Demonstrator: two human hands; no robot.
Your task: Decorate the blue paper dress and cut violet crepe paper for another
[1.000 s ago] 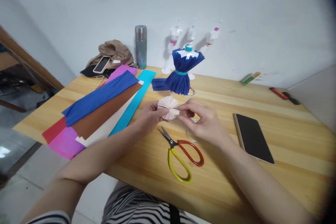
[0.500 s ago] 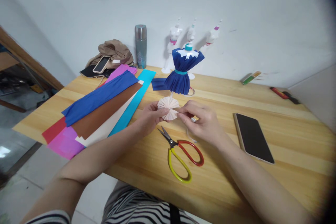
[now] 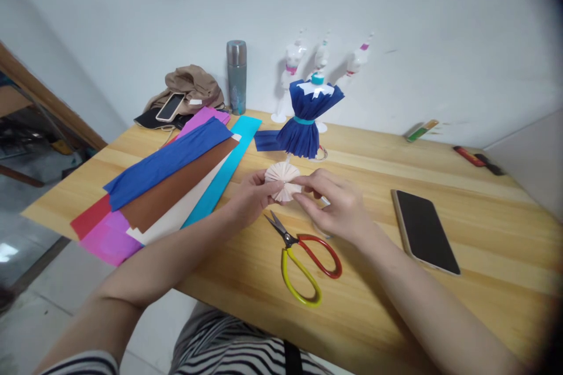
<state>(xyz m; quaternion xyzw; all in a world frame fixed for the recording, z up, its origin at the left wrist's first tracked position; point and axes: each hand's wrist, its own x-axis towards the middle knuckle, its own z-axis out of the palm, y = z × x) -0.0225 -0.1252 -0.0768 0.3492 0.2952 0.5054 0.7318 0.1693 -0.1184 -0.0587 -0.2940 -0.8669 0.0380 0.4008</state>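
Above the tabletop [image 3: 492, 234], inward of its near edge, the left hand [image 3: 253, 199] grasps a pleated disc [image 3: 280, 172] between thumb and fingers; the right hand [image 3: 339, 206] pinches its margin. Scissors [image 3: 288, 239] lie nearer that edge, papers [image 3: 176, 173] toward the left edge, a flask [image 3: 237, 79] at the far edge.

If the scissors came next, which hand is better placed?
Probably the right hand: the scissors have their handles nearer it, while the left hand holds the pleated paper circle, thumb across its face.
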